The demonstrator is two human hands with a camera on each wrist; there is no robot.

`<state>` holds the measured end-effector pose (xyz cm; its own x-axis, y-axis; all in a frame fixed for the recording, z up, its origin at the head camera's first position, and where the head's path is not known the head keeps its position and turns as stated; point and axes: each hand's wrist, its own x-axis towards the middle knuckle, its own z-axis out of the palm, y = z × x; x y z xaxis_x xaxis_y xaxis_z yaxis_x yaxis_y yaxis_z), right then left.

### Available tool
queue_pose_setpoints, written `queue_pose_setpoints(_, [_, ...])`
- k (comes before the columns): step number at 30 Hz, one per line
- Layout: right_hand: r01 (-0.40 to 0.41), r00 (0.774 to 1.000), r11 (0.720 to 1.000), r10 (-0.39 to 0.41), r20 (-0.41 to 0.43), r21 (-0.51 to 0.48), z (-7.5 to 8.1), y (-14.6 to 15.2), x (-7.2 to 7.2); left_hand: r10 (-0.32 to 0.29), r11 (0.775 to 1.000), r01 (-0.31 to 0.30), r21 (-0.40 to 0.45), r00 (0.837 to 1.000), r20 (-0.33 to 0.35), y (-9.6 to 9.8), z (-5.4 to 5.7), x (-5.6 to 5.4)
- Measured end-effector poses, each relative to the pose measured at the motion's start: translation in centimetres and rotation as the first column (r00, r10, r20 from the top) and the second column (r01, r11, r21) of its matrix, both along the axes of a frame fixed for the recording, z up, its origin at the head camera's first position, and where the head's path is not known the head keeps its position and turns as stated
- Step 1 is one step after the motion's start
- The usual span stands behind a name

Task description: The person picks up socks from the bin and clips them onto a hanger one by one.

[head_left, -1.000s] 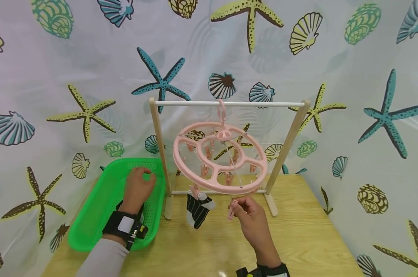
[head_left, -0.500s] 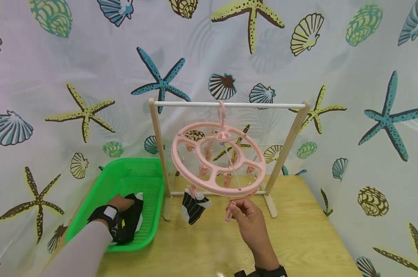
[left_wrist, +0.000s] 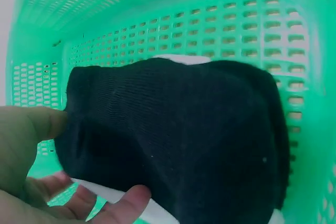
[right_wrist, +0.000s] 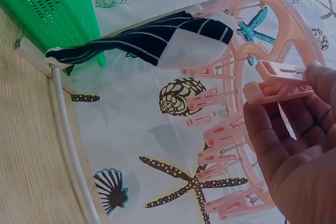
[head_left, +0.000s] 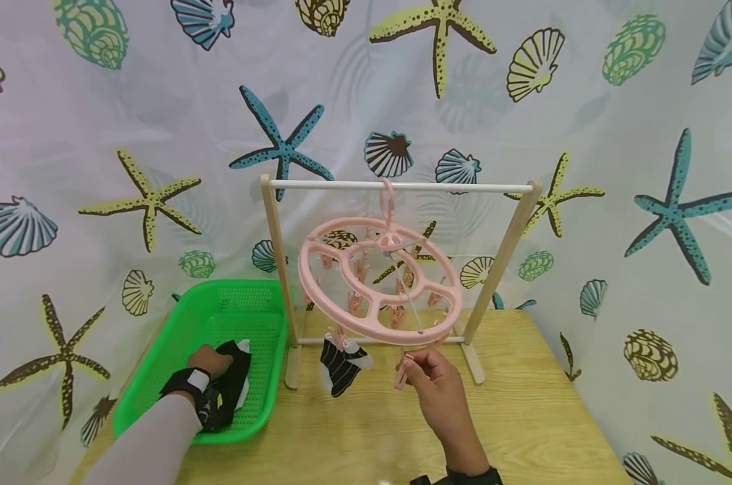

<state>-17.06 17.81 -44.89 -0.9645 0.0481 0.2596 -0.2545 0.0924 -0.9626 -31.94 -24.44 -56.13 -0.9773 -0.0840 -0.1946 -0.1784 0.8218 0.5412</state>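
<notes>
Down in the green basket (head_left: 271, 384), my left hand (head_left: 211, 362) grips the cuff end of a black sock (left_wrist: 173, 124). In the left wrist view the thumb (left_wrist: 44, 121) lies at the cuff and the fingers reach along its lower edge; white fabric shows beneath. My right hand (head_left: 443, 391) pinches a pink clothespin (right_wrist: 281, 80) between thumb and fingers, below the front rim of a round pink drying hanger (head_left: 372, 325). A black sock with white stripes (head_left: 342, 367) hangs from another clip at the hanger's left front.
The hanger hooks over the white bar (head_left: 463, 186) of a wooden stand (head_left: 502, 263) on the wood table (head_left: 524, 417). Several more pink clips (right_wrist: 220, 135) dangle around the ring. The basket stands left of the stand, before a shell-and-starfish curtain (head_left: 354, 87).
My left hand has come down from above the basket's right part onto the black sock lower left. The right hand keeps pinching the clothespin; the hanger has swung slightly left.
</notes>
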Motion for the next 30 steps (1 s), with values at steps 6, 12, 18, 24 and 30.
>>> queue_pose_setpoints(6, [-0.006, 1.000, 1.000, 0.005, -0.007, -0.004, 0.1, -0.2, 0.0, 0.007, 0.999, -0.010, -0.044, 0.998, -0.062, -0.3, -0.5, 0.0])
queue_pose_setpoints(12, [-0.008, 1.000, 1.000, 0.008, -0.016, -0.003, 0.1, -0.4, 0.0, 0.016, 1.000, -0.019, -0.018, 0.991, -0.136, 0.5, 1.0, 0.7])
queue_pose_setpoints(18, [-0.014, 1.000, 0.999, 0.014, -0.007, -0.029, 0.1, -0.6, 0.0, 0.099, 0.994, -0.082, 0.074, 0.959, -0.265, 2.2, 2.2, 0.6])
queue_pose_setpoints(24, [-0.008, 1.000, 1.000, 0.007, -0.008, -0.024, 0.0, -0.6, 0.0, 0.080, 0.992, -0.051, 0.118, 0.962, -0.259, 3.2, 3.1, 0.8])
queue_pose_setpoints(30, [0.007, 1.000, 1.000, -0.007, 0.000, -0.029, 0.0, -0.5, 0.0, 0.024, 0.998, -0.004, 0.065, 0.952, -0.306, 3.7, 4.0, 1.1])
